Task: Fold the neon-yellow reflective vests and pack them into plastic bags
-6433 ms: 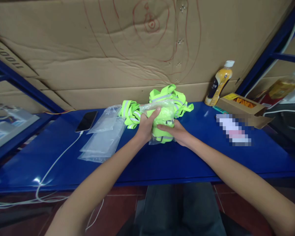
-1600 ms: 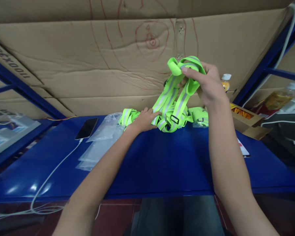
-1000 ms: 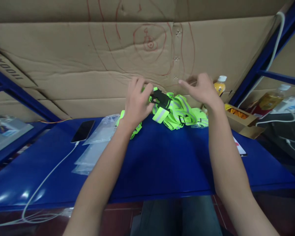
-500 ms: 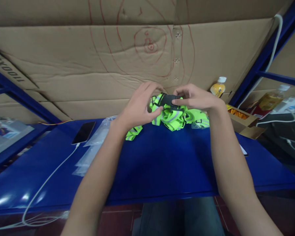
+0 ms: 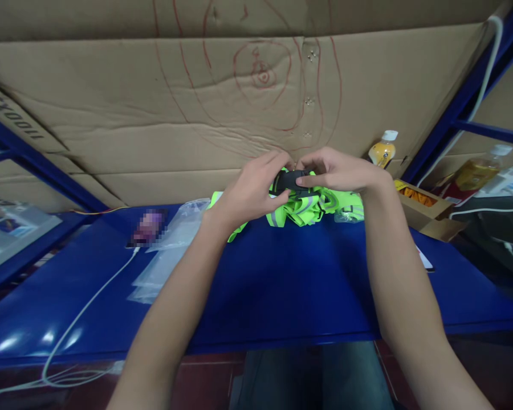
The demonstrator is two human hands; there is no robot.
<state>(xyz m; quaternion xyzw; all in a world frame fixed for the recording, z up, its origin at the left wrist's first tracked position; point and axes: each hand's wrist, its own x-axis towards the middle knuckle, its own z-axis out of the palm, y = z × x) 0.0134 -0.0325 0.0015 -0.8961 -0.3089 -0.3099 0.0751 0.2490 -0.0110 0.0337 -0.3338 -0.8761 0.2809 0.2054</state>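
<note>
A bundle of neon-yellow straps with grey reflective stripes [image 5: 305,209] is gathered between my hands above the back of the blue table. A wide black band [image 5: 287,182] runs across the top of it. My right hand [image 5: 340,171] pinches the band's right part, thumb in front and fingers curled behind. My left hand [image 5: 254,191] closes round the band's left end, thumb below and fingertips above. Some yellow strap shows behind and under the left wrist. Just right of the bundle lies another folded yellow piece in clear plastic [image 5: 349,208].
Clear plastic bags [image 5: 166,273] lie left of my left forearm, beside a phone [image 5: 147,229] on a white cable. An open carton [image 5: 430,213] with orange packets and a yellow-labelled bottle [image 5: 382,152] stand at right. A cardboard wall [image 5: 132,102] closes off the back.
My left hand has moved right and closed on the black band's left end. More yellow strap now shows behind the left wrist. The phone's screen has lit up.
</note>
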